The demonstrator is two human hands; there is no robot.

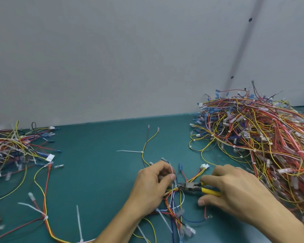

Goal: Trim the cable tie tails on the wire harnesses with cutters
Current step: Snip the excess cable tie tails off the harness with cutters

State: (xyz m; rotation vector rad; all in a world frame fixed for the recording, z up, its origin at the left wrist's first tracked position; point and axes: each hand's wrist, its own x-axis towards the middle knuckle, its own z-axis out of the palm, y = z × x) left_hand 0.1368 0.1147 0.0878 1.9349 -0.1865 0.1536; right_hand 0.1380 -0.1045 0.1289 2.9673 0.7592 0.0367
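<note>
Cutters point(191, 186) gripped in right hand point(235, 192), nose at wire harness point(169, 206); left hand point(153, 183) pinches cable tie tail point(172, 170).

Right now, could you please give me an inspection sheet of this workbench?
Surface: teal table, wires spread across it.
Job's things: yellow-handled cutters, tip at the held harness; its white cable tie tail sticks up.
Clutter: loose harness with untrimmed ties, front left.
Hands: left hand fingers pinch the tail; right hand grips the cutters.
Cables: large harness pile on the right, smaller pile on the left.
Surroundings: grey wall behind.
</note>
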